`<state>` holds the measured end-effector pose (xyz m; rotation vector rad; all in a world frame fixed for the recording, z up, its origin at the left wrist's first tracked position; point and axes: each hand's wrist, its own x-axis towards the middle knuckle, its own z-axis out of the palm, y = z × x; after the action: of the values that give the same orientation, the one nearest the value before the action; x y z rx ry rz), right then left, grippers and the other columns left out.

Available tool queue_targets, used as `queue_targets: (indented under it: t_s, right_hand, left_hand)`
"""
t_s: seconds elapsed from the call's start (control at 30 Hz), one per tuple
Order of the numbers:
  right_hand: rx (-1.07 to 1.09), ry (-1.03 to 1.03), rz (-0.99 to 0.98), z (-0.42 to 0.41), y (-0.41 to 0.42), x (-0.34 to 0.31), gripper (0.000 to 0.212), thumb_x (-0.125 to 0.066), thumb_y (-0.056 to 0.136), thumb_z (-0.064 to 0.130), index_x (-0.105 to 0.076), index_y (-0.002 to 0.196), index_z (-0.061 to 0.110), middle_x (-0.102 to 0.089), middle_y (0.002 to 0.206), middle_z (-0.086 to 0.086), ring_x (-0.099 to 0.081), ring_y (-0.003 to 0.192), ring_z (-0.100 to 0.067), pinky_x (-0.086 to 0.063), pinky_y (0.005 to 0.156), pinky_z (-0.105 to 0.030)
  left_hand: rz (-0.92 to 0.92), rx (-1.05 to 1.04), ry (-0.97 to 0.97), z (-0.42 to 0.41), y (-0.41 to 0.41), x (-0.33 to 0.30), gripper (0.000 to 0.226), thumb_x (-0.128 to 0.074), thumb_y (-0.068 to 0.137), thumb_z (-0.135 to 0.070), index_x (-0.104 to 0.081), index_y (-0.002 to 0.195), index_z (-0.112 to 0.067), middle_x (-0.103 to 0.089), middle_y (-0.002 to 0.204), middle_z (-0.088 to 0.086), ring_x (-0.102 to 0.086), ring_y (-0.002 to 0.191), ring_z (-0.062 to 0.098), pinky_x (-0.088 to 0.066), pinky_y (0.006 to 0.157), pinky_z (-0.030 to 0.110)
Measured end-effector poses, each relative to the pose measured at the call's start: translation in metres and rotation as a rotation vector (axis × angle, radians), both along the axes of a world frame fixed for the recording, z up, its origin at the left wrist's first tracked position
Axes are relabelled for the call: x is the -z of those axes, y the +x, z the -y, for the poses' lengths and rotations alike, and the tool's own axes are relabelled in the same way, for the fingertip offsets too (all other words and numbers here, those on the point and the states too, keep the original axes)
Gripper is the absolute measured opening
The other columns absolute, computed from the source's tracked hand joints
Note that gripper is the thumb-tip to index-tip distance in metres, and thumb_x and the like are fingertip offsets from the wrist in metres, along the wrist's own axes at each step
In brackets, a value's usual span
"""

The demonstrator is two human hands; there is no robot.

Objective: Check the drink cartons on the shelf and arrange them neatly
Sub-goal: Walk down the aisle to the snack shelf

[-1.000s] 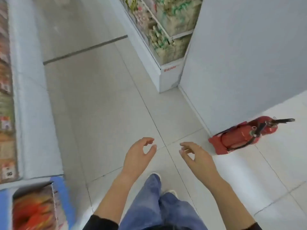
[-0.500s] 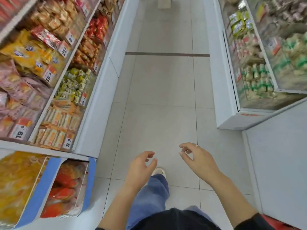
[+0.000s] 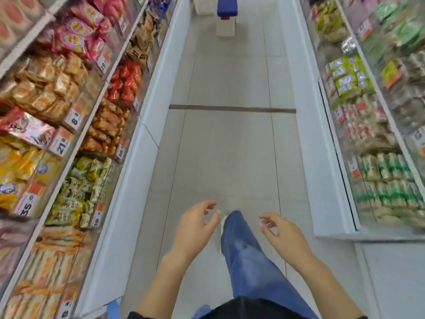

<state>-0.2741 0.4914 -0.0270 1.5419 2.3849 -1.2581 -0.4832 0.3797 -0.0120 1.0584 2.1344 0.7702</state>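
- A person looks down a narrow shop aisle with a pale grey tiled floor point(image 3: 230, 157); a dark strip crosses the floor in the middle of the frame.
- The left hand point(image 3: 195, 229) hangs in the lower centre of the frame, over the floor. Its grip is apart: the fingers are loosely curled, the thumb stands away from them, and it holds nothing.
- The right hand point(image 3: 281, 233) hangs just right of it, also over the floor. Its grip is likewise apart, fingers loosely bent, holding nothing. A thin ring shows on one finger.
- Between the two hands a leg in blue jeans point(image 3: 243, 256) steps forward, with a white shoe tip at its end.
- Along the left of the frame runs a white shelf unit point(image 3: 128, 180) packed with snack bags in red, orange, yellow and pink, with white and orange price tags on the rails.
- Along the right of the frame runs another white shelf unit point(image 3: 308, 125). At its lower right sit rows of small green-and-white packs point(image 3: 388, 180), standing upright in tight ranks on two levels; they may be the drink cartons, but blur makes it impossible to tell. Neither hand is near them.
- At the upper centre, far down the aisle, stands a white stool with a blue top point(image 3: 226, 14).
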Motion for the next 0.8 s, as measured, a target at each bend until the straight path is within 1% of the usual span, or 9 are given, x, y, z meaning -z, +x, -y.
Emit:
queue_targets:
  t_s: [0.1,0.23,0.33,0.43,0.5,0.57,0.7,0.8]
  right_hand:
    - [-0.053,0.016,-0.015,-0.083,-0.060,-0.011,0.020,-0.051,0.094,0.036,-0.057,0.114,0.038,-0.060,0.101,0.017,-0.057,0.098,0.000,-0.046,0.083,-0.024]
    - [-0.153,0.065,-0.050,-0.184,-0.148,-0.035,0.023,-0.049,0.095,0.037,-0.058,0.116,0.036,-0.058,0.100,0.019,-0.051,0.093,0.006,-0.038,0.075,-0.016]
    - [-0.180,0.081,-0.084,-0.255,-0.211,-0.046,0.024,-0.049,0.094,0.038,-0.057,0.116,0.036,-0.058,0.101,0.019,-0.051,0.094,0.006,-0.035,0.072,-0.013]
    - [-0.189,0.089,-0.109,-0.324,-0.272,-0.044,0.023,-0.050,0.094,0.038,-0.057,0.117,0.037,-0.055,0.096,0.023,-0.052,0.092,0.004,-0.034,0.069,-0.008]
    - [-0.205,0.101,-0.116,-0.372,-0.314,-0.038,0.025,-0.050,0.095,0.037,-0.057,0.119,0.036,-0.053,0.097,0.023,-0.051,0.091,0.004,-0.037,0.072,-0.011]
    - [-0.206,0.099,-0.122,-0.423,-0.355,-0.032,0.025,-0.050,0.095,0.036,-0.057,0.119,0.035,-0.055,0.100,0.020,-0.051,0.092,0.004,-0.037,0.073,-0.010]
    - [-0.164,0.099,-0.089,-0.522,-0.425,-0.031,0.022,-0.051,0.095,0.035,-0.059,0.116,0.033,-0.059,0.100,0.018,-0.051,0.088,0.009,-0.034,0.070,-0.002]
    - [-0.116,0.067,-0.050,-0.596,-0.465,-0.032,0.023,-0.052,0.096,0.029,-0.060,0.117,0.027,-0.060,0.099,0.014,-0.051,0.087,0.006,-0.033,0.068,-0.001]
  left_hand:
    - [-0.020,-0.009,-0.034,-0.072,-0.049,-0.003,0.031,-0.052,0.094,-0.040,-0.058,0.123,-0.029,-0.060,0.117,-0.018,-0.053,0.100,-0.001,-0.040,0.082,0.016]
    - [-0.030,-0.034,-0.066,-0.159,-0.115,-0.008,0.032,-0.052,0.094,-0.039,-0.059,0.123,-0.026,-0.061,0.117,-0.016,-0.055,0.100,0.002,-0.046,0.086,0.022]
    - [-0.023,-0.054,-0.092,-0.216,-0.165,-0.008,0.031,-0.052,0.094,-0.039,-0.059,0.123,-0.027,-0.061,0.116,-0.015,-0.054,0.099,0.001,-0.043,0.084,0.019]
    - [-0.005,-0.080,-0.092,-0.278,-0.220,0.000,0.030,-0.052,0.095,-0.038,-0.059,0.122,-0.027,-0.062,0.116,-0.012,-0.053,0.098,0.001,-0.043,0.084,0.018]
    - [-0.013,-0.096,-0.088,-0.325,-0.261,0.005,0.031,-0.052,0.095,-0.038,-0.058,0.122,-0.026,-0.062,0.117,-0.011,-0.052,0.098,0.000,-0.043,0.084,0.018]
    - [-0.006,-0.099,-0.088,-0.377,-0.306,0.009,0.033,-0.051,0.096,-0.038,-0.057,0.125,-0.024,-0.061,0.120,-0.010,-0.052,0.101,0.002,-0.041,0.084,0.017]
    - [-0.021,-0.052,-0.093,-0.489,-0.391,-0.002,0.034,-0.049,0.096,-0.041,-0.057,0.126,-0.026,-0.060,0.121,-0.012,-0.050,0.099,-0.002,-0.035,0.079,0.013]
    - [-0.041,-0.018,-0.076,-0.578,-0.449,-0.014,0.033,-0.049,0.096,-0.041,-0.057,0.125,-0.026,-0.060,0.118,-0.012,-0.049,0.098,-0.002,-0.034,0.077,0.014]
